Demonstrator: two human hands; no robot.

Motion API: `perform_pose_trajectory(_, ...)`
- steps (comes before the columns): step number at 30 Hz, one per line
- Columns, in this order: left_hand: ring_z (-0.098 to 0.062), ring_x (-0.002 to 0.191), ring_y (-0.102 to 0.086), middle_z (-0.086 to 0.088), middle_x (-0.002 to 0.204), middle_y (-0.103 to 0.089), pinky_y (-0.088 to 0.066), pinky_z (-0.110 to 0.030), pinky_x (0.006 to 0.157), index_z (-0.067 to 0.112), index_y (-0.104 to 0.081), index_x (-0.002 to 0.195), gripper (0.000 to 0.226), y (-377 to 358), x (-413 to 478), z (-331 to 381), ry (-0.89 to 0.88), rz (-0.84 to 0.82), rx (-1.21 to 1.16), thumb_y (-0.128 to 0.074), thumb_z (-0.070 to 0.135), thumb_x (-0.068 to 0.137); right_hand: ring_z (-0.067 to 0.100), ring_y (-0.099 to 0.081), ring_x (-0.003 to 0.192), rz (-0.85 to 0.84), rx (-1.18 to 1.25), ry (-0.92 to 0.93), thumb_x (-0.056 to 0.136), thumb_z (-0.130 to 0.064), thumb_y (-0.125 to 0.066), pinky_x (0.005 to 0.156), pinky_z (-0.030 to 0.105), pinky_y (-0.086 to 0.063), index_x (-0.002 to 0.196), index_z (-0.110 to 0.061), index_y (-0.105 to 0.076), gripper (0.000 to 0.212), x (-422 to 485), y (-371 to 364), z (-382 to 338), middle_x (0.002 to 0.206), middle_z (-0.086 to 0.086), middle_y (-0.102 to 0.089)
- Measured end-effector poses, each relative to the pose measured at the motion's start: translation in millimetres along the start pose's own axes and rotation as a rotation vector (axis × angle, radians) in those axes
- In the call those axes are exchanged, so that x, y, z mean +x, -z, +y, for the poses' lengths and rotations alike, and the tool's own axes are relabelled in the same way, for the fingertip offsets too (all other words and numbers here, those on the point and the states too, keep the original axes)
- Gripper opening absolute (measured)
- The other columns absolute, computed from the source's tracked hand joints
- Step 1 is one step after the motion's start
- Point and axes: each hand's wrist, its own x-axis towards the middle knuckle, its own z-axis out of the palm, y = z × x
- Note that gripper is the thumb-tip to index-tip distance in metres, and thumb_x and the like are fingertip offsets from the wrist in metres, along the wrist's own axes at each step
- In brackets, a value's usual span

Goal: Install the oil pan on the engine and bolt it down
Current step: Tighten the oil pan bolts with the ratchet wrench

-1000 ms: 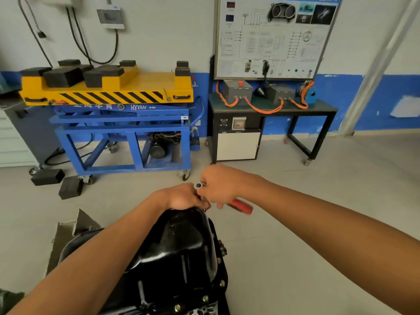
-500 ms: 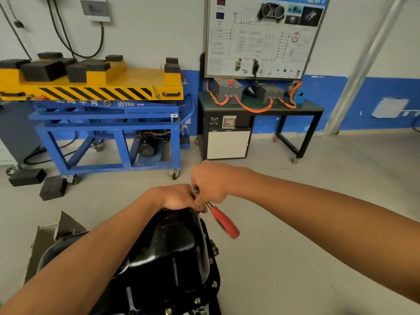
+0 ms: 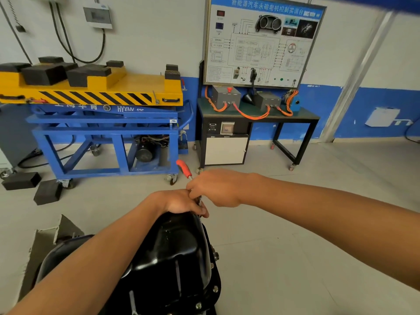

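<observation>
the black oil pan (image 3: 172,258) is sat low in view, its far end gripped by the left hand (image 3: 179,202). the red-handled ratchet (image 3: 184,168) is held tight in the right hand (image 3: 216,187), right above that end.

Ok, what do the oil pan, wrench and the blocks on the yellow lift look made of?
Oil pan: likely pressed steel, glossy black paint; sharp highlights and ribs. Wrench: smooth red grip, probably plastic or rubber, on a bare metal shank. Blocks: matte black, probably rubber; no shine.
</observation>
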Motion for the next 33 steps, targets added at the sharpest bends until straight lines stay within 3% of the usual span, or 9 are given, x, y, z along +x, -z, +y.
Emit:
perform_pose_trajectory(3,-0.006,0.119,-0.057,0.012,0.122,-0.068,-0.037,-0.019,0.102,0.020,-0.073,0.119,0.025,-0.2,1.7,1.0,0.003,-0.019,0.005,-0.061,0.026,0.098,0.026,-0.059,0.081,-0.008,0.017,-0.019,0.088,0.004,-0.055,0.070,0.047,-0.052,0.106,-0.015,-0.060,0.027,-3.2,-2.2,6.1,0.099,0.004,-0.061)
perform_pose_trajectory(6,-0.008,0.123,-0.056,0.011,0.126,-0.068,-0.034,-0.026,0.111,0.022,-0.074,0.117,0.025,-0.7,2.5,0.1,-0.003,-0.021,0.041,-0.059,0.028,0.098,0.023,-0.055,0.068,-0.009,0.035,-0.092,0.097,-0.014,-0.058,0.059,0.042,-0.048,0.096,-0.014,-0.049,0.009,-5.3,1.3,9.2,0.078,0.004,-0.053)
perform_pose_trajectory(10,-0.008,0.121,-0.055,0.011,0.126,-0.067,-0.034,-0.024,0.104,0.022,-0.076,0.114,0.026,-2.3,4.7,-2.3,-0.003,-0.009,0.006,-0.058,0.034,0.099,0.017,-0.049,0.063,-0.013,-0.011,-0.179,0.100,-0.038,-0.055,0.058,0.034,-0.045,0.091,-0.014,-0.060,0.026,-3.6,7.8,4.5,0.074,-0.002,-0.044)
perform_pose_trajectory(14,-0.008,0.123,-0.053,0.012,0.127,-0.065,-0.032,-0.029,0.108,0.027,-0.076,0.111,0.030,-3.4,3.8,-5.0,0.007,-0.002,-0.004,-0.056,0.045,0.099,0.015,-0.046,0.055,0.049,0.033,-0.288,0.096,-0.038,-0.056,0.048,0.030,-0.036,0.063,-0.018,-0.045,0.040,1.5,3.7,-5.7,0.067,0.000,-0.046)
perform_pose_trajectory(18,0.010,0.107,-0.052,0.021,0.119,-0.065,-0.033,-0.016,0.090,0.029,-0.074,0.113,0.029,-4.4,3.9,-6.3,0.028,-0.009,-0.030,-0.054,0.046,0.100,0.016,-0.047,0.055,0.099,0.187,-0.427,0.096,-0.038,-0.049,0.052,0.029,-0.037,0.060,-0.017,-0.045,0.042,6.0,0.4,-11.6,0.062,0.002,-0.049)
perform_pose_trajectory(21,0.017,0.092,-0.054,0.027,0.104,-0.064,-0.038,-0.004,0.074,0.028,-0.068,0.121,0.029,-5.7,8.7,-8.8,0.006,0.007,-0.050,-0.056,0.045,0.100,0.020,-0.060,0.058,0.100,0.345,-0.517,0.098,-0.039,-0.044,0.058,0.030,-0.048,0.059,-0.015,-0.054,0.047,9.2,-3.5,-14.2,0.054,0.004,-0.058)
perform_pose_trajectory(27,0.028,0.069,-0.054,0.020,0.096,-0.059,-0.037,0.006,0.060,0.032,-0.060,0.100,0.007,-2.9,15.4,-12.1,-0.053,-0.019,-0.088,-0.054,0.030,0.103,0.018,-0.068,0.052,0.021,0.533,-0.612,0.098,-0.038,-0.040,0.067,0.029,-0.056,0.062,-0.012,-0.063,0.050,20.6,-9.5,-13.0,0.041,0.001,-0.060)
perform_pose_trajectory(30,0.026,0.074,-0.054,0.023,0.097,-0.058,-0.037,0.005,0.061,0.037,-0.059,0.096,0.015,-1.4,16.0,-12.8,-0.026,-0.045,-0.064,-0.051,0.027,0.104,0.017,-0.065,0.049,-0.039,0.522,-0.558,0.099,-0.037,-0.038,0.061,0.027,-0.054,0.060,-0.012,-0.062,0.053,23.1,-6.7,-10.6,0.039,0.000,-0.058)
perform_pose_trajectory(33,0.017,0.093,-0.055,0.017,0.113,-0.063,-0.039,-0.001,0.073,0.030,-0.069,0.109,0.021,-0.7,15.4,-14.0,0.005,-0.081,-0.044,-0.048,0.030,0.104,0.022,-0.065,0.057,-0.088,0.412,-0.466,0.100,-0.039,-0.041,0.065,0.034,-0.056,0.058,-0.012,-0.059,0.054,22.2,-2.1,-5.5,0.042,0.001,-0.059)
